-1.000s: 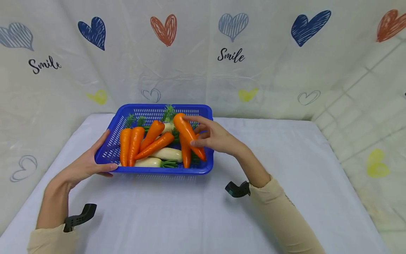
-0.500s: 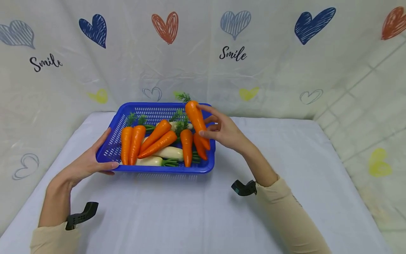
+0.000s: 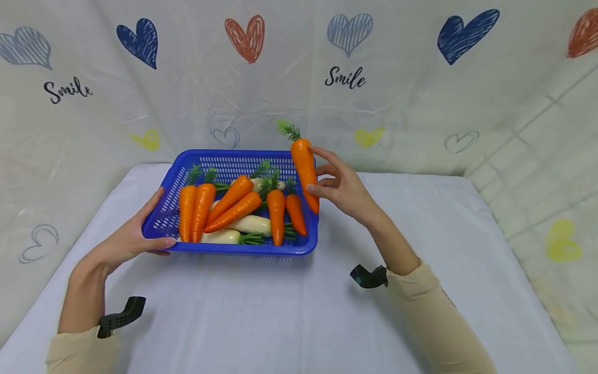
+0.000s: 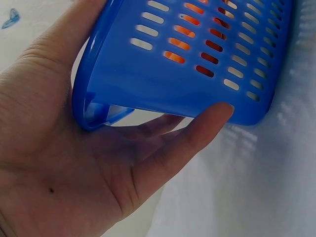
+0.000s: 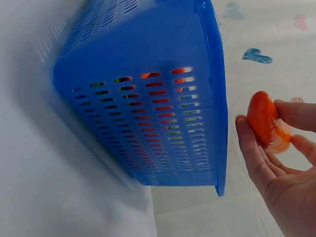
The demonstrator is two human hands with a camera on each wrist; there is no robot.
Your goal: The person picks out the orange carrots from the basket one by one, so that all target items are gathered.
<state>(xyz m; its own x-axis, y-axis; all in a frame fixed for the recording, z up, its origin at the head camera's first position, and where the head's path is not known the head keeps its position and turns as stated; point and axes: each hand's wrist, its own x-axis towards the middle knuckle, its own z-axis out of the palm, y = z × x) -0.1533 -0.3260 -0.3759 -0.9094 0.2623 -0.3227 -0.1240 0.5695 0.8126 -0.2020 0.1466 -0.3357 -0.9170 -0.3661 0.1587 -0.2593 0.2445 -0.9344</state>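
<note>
carrot (image 3: 306, 169): up above the right end of the blue basket (image 3: 233, 249), green leaves (image 3: 290, 131) at top, leaning left, thin end down | right hand (image 3: 344, 188): pinches the carrot from its right, nearest | left hand (image 3: 128, 241): grips the basket's left end, well away from the carrot

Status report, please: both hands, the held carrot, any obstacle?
Left hand grips blue basket at left end. Right hand pinches carrot above basket's right end. Nothing seen blocking carrot.
</note>
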